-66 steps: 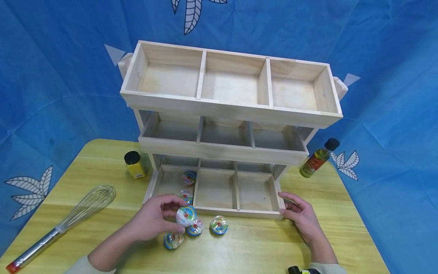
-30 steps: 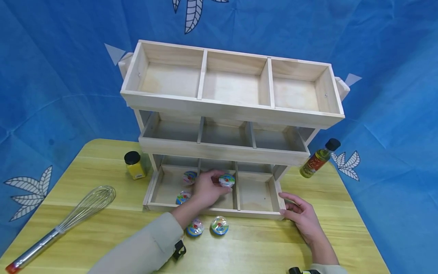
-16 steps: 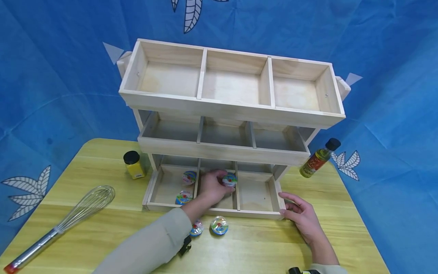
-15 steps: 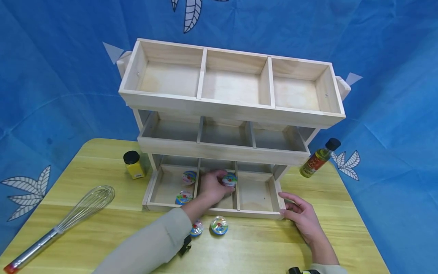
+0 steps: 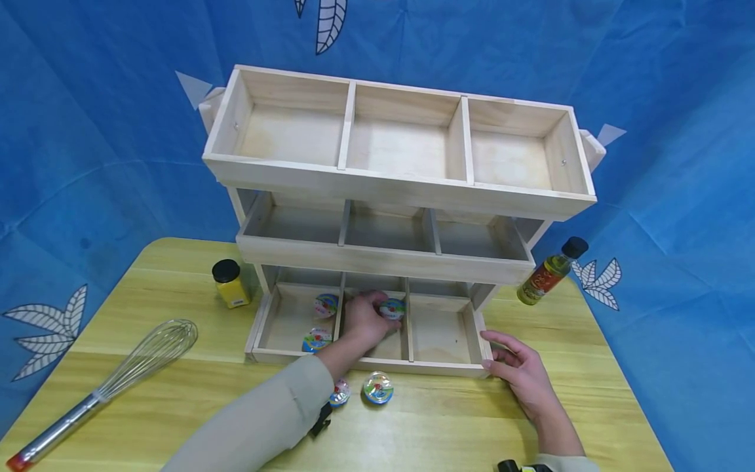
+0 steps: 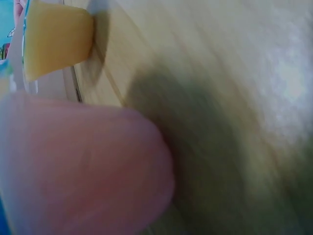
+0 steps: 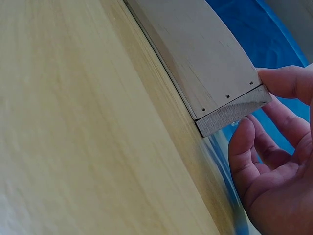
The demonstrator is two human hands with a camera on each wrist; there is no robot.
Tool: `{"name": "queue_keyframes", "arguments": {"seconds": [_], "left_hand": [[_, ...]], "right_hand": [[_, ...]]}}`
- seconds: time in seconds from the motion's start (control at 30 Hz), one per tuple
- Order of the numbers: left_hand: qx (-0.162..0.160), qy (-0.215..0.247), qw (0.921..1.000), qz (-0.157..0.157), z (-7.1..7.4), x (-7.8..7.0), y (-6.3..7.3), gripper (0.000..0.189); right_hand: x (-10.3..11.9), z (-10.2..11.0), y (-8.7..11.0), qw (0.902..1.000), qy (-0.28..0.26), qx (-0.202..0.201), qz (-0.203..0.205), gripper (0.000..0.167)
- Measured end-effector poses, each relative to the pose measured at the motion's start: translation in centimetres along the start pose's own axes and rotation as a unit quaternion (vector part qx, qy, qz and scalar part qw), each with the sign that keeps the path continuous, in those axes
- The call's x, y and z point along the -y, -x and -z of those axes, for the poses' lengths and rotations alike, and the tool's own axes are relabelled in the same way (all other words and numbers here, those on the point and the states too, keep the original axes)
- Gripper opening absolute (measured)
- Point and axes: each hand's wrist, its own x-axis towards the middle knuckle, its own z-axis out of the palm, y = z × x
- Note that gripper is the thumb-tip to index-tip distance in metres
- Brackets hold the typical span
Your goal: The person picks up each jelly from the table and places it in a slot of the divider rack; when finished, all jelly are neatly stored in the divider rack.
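Noted behind the yellow wood-grain desk point(image 5: 448, 426) a blue cloth point(image 5: 118, 118) with leaf prints. Placed mid-width toward the desk's back edge: a pale wooden three-tier rack point(image 5: 383, 257), divided into compartments, with its bottom tray point(image 5: 425, 367) reaching nearest the front edge. Logged near the back left corner a squat yellow jar point(image 5: 232, 292) with black lid; along the left edge, a lying wire whisk point(image 5: 147, 357), red-tipped handle toward the front left corner; near the back right corner, a slim glass bottle point(image 5: 543, 276) with red label and dark cap.

Counted in the bottom tray's left compartment a rear printed-lid cup point(image 5: 326, 305) and a front printed-lid cup point(image 5: 317, 339). Counted on the desk, between tray and front edge, a fully visible round cup point(image 5: 377, 388) and a pink-and-blue-lidded cup point(image 5: 340, 393), partly covered by the beige left sleeve point(image 5: 253, 413), itself lying across the view from the front edge.

Grasping with the left hand point(image 5: 367, 318), in the middle compartment beside its right divider: a small round cup with shiny blue-edged lid point(image 5: 392, 309); fingers bent round it, parted by its width. Contact with the tray floor: cannot tell. Holding with the right hand point(image 5: 519, 370) the tray's front right corner, fingers half curled, tips at the wood.
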Motion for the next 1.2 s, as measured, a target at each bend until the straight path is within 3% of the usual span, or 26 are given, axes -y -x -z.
{"name": "queue_keyframes", "arguments": {"seconds": [0.5, 0.73, 0.83, 1.2], "left_hand": [[0.022, -0.018, 0.9996, -0.004, 0.9, -0.3, 0.3, 0.059], [0.073, -0.002, 0.9960, 0.052, 3.9, -2.3, 0.9, 0.064], [0.086, 0.004, 0.9944, 0.061, 5.1, -3.0, 1.3, 0.062], [0.080, 0.061, 0.9944, 0.032, 9.9, -4.7, 3.3, 0.055]], "right_hand": [[-0.3, 0.1, -0.1, 0.9999, 0.007, -0.003, -0.011, 0.051], [0.0, -0.1, 0.0, 0.9998, 0.013, -0.002, -0.012, 0.051], [0.1, -0.2, 0.0, 0.9999, 0.012, -0.001, -0.011, 0.051], [0.1, -0.1, 0.0, 1.0000, -0.003, -0.001, -0.001, 0.051]]}}
